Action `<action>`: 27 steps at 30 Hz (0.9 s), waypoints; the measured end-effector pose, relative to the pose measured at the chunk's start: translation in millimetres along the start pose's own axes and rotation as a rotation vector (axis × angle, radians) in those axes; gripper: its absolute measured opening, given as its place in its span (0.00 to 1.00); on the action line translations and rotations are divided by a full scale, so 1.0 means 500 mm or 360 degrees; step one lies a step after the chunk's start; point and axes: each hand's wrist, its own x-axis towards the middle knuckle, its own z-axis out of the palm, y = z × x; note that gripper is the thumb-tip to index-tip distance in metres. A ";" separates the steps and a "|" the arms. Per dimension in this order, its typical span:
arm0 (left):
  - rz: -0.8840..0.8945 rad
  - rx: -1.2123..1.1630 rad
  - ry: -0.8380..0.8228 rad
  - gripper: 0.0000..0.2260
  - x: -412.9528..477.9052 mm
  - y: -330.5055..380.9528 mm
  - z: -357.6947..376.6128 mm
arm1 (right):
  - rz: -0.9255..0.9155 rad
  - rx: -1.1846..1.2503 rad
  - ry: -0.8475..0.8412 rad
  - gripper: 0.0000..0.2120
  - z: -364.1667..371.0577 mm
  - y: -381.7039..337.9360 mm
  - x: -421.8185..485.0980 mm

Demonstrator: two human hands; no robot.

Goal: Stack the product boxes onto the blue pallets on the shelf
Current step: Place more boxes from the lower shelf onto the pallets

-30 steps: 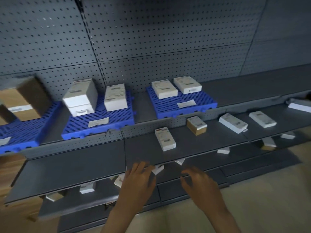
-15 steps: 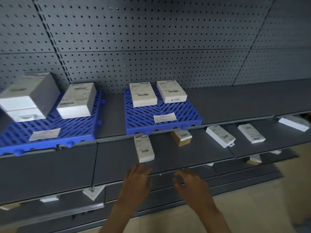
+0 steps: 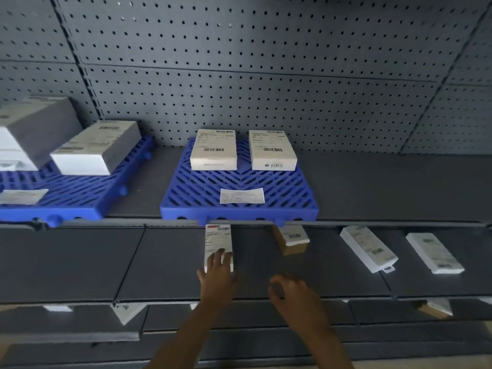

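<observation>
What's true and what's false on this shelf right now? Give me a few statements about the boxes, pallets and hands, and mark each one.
The centre blue pallet carries two white boxes side by side. True.
The left hand touches the near end of the narrow white box on the lower shelf. True.
The right hand holds the brown box. False: it holds nothing; the brown box lies apart on the shelf.
The paper slip lies on top of a box. False: it lies on the pallet, in front of the boxes.
</observation>
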 end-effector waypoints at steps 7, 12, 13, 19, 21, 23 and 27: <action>-0.0216 0.0125 -0.0065 0.31 0.115 -0.006 0.132 | -0.0041 -0.0008 0.0116 0.09 0.082 0.117 0.051; -0.0286 -0.0131 0.0031 0.34 0.145 -0.042 0.153 | -0.0071 0.0013 0.0168 0.08 0.111 0.169 0.087; -0.0269 -0.0165 0.0069 0.34 0.143 -0.048 0.151 | -0.0078 0.0034 0.0181 0.08 0.117 0.178 0.099; 0.0002 -0.0093 0.0251 0.29 0.077 -0.083 0.151 | -0.0136 -0.0055 0.0319 0.13 0.161 0.243 0.222; 0.0049 -0.0099 0.0349 0.27 0.046 -0.092 0.151 | -0.0111 -0.0166 0.0311 0.18 0.163 0.257 0.263; 0.0088 -0.0110 0.0434 0.25 0.023 -0.097 0.146 | -0.0111 -0.0273 0.0277 0.24 0.165 0.275 0.302; 0.0137 -0.0099 0.0549 0.21 -0.007 -0.103 0.134 | 0.0010 -0.0299 0.0107 0.27 0.185 0.304 0.362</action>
